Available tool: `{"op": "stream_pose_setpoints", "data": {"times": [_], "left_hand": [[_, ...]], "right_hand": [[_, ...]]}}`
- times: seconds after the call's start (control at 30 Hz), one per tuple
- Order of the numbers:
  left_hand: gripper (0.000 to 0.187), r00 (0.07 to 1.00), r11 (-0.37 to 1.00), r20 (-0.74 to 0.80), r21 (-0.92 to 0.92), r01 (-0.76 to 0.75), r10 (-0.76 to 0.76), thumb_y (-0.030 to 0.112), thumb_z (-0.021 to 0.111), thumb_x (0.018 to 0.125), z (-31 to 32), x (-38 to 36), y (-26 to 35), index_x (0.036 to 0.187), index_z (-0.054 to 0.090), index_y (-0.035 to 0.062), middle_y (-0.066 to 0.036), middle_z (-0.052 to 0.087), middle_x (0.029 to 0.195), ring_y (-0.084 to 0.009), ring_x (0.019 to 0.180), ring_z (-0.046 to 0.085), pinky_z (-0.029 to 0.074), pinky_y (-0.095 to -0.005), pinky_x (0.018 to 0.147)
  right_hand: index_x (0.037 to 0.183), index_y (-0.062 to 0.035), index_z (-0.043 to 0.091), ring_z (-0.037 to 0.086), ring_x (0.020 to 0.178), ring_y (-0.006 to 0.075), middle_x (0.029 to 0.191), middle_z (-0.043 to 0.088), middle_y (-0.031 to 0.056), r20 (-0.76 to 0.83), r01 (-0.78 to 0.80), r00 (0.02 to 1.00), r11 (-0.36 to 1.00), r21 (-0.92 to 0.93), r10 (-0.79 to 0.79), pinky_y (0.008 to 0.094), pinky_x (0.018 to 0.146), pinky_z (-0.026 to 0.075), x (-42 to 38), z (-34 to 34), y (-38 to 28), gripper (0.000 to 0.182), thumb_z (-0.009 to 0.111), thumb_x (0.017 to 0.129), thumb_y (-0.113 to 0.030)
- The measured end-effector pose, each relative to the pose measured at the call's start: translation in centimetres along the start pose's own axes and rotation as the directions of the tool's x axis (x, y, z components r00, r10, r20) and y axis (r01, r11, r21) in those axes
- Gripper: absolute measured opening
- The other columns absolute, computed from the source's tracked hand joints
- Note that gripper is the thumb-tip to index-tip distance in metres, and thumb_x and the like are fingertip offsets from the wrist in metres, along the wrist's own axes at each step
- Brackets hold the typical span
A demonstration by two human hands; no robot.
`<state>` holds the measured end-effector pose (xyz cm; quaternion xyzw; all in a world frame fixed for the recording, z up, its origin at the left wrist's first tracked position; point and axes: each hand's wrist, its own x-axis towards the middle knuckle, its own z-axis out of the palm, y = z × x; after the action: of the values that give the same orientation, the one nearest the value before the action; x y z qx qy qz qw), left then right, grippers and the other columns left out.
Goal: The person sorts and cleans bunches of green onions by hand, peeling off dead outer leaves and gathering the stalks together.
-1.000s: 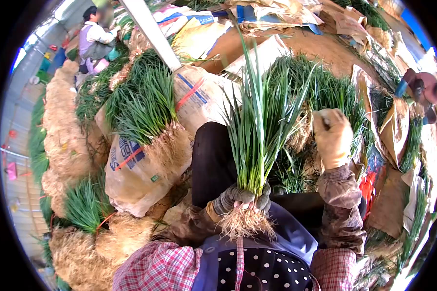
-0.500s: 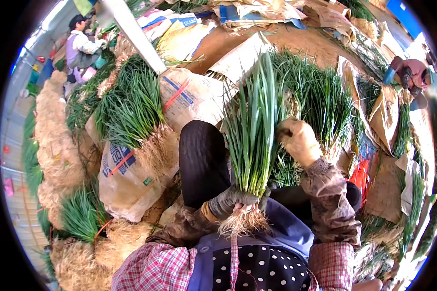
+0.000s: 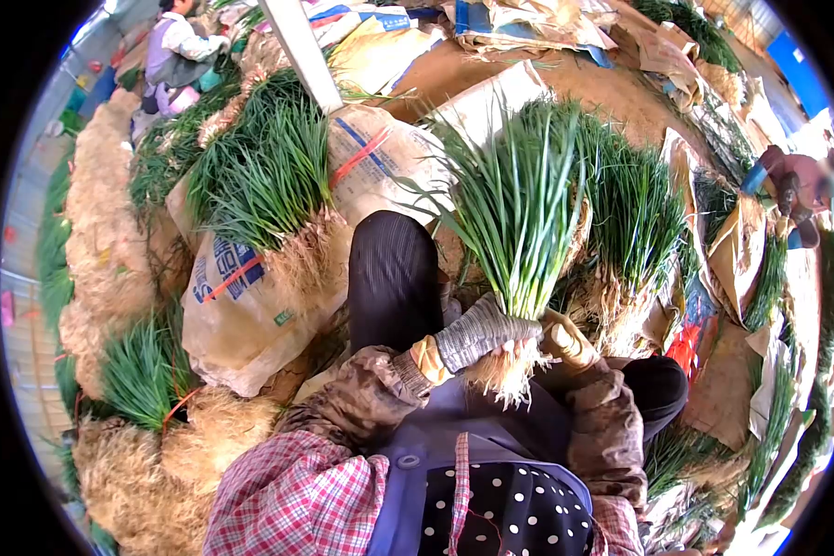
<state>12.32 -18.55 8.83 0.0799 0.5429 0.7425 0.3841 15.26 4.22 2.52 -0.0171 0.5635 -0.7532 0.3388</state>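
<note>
Bright daylight, sharp focus, fisheye-warped edges

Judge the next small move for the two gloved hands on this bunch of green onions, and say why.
Probably close the right hand around the bunch of green onions beside the left hand. The left hand grips it just above the roots, leaves fanning upward, and the right hand sits at its base, so a two-handed squeeze looks likeliest.
</note>
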Motion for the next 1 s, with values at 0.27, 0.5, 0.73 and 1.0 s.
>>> {"op": "stream_pose_setpoints", "data": {"times": [0.27,0.5,0.73,1.0], "left_hand": [[0.047,0.681,0.900,0.696,-0.417,0.125,0.228,0.033,0.055,0.090,-0.3,1.3,-10.2,0.122,0.051,-0.0012,-0.018,0.060,0.110,-0.0212,0.089,0.063,0.050,-0.0359,0.082],[0.066,0.995,0.950,0.072,-0.310,-0.040,0.065,0.039,0.070,0.081,-1.0,-1.4,-2.5,0.127,0.042,0.0007,-0.005,0.059,0.104,-0.0138,0.092,0.057,0.047,-0.0313,0.086],[0.033,0.982,0.961,-0.126,-0.255,0.108,-0.143,0.029,0.072,0.080,-0.4,1.0,-5.5,0.099,0.060,0.0052,0.000,0.061,0.071,-0.0077,0.057,0.055,0.042,-0.0164,0.051],[0.028,0.971,0.988,0.203,-0.055,0.142,-0.128,0.022,0.054,0.089,1.1,-2.5,-6.9,0.097,0.064,-0.0027,-0.013,0.067,0.079,-0.0143,0.055,0.061,0.044,-0.0205,0.044]], "right_hand": [[0.141,0.0060,0.019,0.047,0.121,0.0340,0.138,0.037,0.0264,0.115,0.117,0.967,0.802,0.586,-0.225,0.0450,0.110,0.028,2.0,8.1,-5.0,0.097,0.070,0.077,-0.045],[0.129,-0.0029,0.042,0.061,0.098,0.0247,0.110,0.060,0.0143,-0.447,0.308,0.845,0.950,-0.044,-0.295,0.0371,0.086,0.051,4.9,6.0,-5.7,0.061,0.071,0.080,-0.026],[0.146,-0.0056,0.009,0.049,0.118,0.0220,0.127,0.052,0.0180,-0.568,0.070,0.816,0.957,0.282,0.108,0.0344,0.084,0.050,4.7,10.2,-8.1,0.098,0.076,0.076,-0.024],[0.140,-0.0026,0.024,0.045,0.121,0.0265,0.131,0.044,0.0215,-0.550,0.089,0.830,0.996,-0.029,-0.090,0.0350,0.102,0.037,12.0,-0.3,-5.0,0.068,0.058,0.088,-0.031]]}}
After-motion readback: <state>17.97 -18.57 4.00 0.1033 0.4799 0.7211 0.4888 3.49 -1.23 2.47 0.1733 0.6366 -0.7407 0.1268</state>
